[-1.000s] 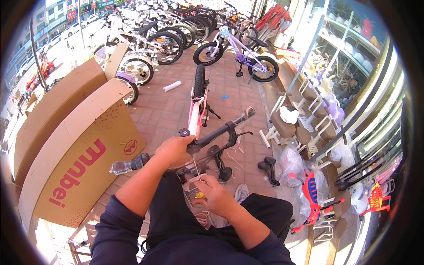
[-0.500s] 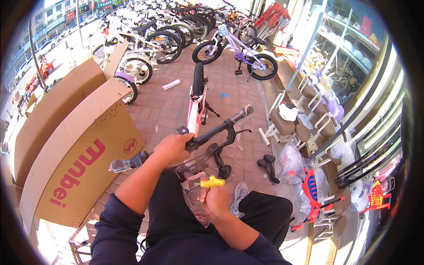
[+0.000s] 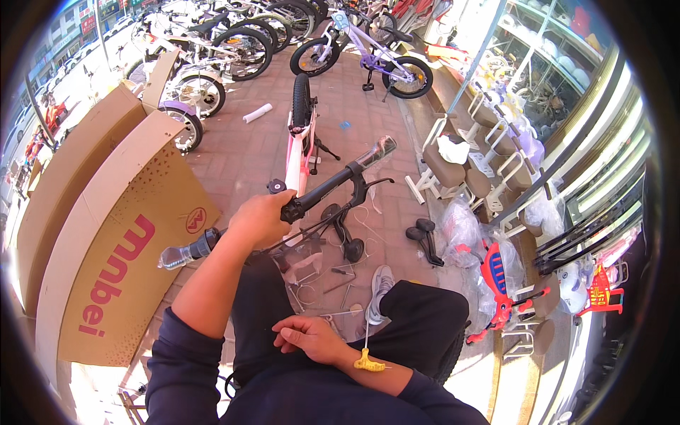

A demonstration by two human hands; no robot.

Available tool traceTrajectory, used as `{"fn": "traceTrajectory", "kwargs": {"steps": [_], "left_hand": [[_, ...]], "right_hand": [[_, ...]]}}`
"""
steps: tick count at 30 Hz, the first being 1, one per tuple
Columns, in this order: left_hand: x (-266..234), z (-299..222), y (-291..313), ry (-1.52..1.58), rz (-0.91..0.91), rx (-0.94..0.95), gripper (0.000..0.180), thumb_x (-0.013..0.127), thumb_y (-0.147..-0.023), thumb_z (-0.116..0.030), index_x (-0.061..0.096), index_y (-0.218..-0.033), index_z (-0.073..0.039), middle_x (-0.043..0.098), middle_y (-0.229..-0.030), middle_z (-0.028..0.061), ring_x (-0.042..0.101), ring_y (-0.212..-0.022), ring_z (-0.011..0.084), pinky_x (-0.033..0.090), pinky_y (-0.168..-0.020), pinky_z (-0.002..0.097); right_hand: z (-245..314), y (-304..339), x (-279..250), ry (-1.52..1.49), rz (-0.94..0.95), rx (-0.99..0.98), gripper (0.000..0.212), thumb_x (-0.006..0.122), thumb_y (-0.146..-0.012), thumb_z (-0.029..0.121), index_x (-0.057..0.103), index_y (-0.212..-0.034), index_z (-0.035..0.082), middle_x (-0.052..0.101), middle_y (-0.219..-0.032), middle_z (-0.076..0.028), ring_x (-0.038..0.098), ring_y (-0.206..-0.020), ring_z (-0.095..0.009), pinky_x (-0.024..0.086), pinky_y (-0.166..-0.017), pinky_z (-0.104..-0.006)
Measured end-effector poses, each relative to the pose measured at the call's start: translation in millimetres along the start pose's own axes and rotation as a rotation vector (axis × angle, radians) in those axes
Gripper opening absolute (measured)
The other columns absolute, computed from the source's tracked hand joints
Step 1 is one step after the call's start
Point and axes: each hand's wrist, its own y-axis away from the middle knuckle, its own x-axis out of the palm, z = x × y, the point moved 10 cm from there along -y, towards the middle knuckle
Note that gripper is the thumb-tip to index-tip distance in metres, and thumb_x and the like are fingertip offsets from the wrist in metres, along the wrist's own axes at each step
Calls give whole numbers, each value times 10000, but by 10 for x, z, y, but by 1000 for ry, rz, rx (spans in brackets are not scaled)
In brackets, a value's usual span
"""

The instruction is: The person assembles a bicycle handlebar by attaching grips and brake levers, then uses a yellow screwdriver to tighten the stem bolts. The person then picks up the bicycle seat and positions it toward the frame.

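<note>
l grip (image 3: 259, 218) on h'bar (image 3: 322, 197); open paving (image 3: 239, 156) btwn bike (image 3: 293, 164) & carton edge (image 3: 193, 173).

The handlebar (image 3: 329, 188) looks smooth, matt black; clear, glossy plastic film (image 3: 377, 151) covers its end. The bicycle frame (image 3: 295, 164) is smooth, glossy pink and white; the tyre (image 3: 302, 99) is matt, treaded rubber. A tool (image 3: 368, 362) has a yellow plastic handle and a metal shaft. Toward the pavement's (image 3: 237, 152) left edge, a carton (image 3: 134, 255) is matt cardboard; the paving itself is rough brick.
</note>
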Motion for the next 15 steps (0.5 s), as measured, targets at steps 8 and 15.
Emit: {"fn": "traceTrajectory", "kwargs": {"steps": [8, 15], "left_hand": [[-3, 0, 20, 1, 13, 2, 694, 706, -808, -148, 589, -1491, -190, 734, -1100, 261, 693, -1060, 446, 545, -922, 531], [-110, -14, -16, 136, 98, 107, 726, 779, -801, -201, 586, -1495, -113, 732, -1051, 268, 703, -1002, 439, 540, -913, 466]], "right_hand": [[187, 58, -140, 843, -151, -153, 278, 654, -1021, 265, 723, -1152, 30, 761, -998, -205, 738, -935, -374, 570, -824, -441], [-390, -507, -935, 1115, 111, 25, 367, 650, -972, 343, 771, -1056, 6, 755, -1031, -245, 719, -994, -439, 551, -886, -518]]}}
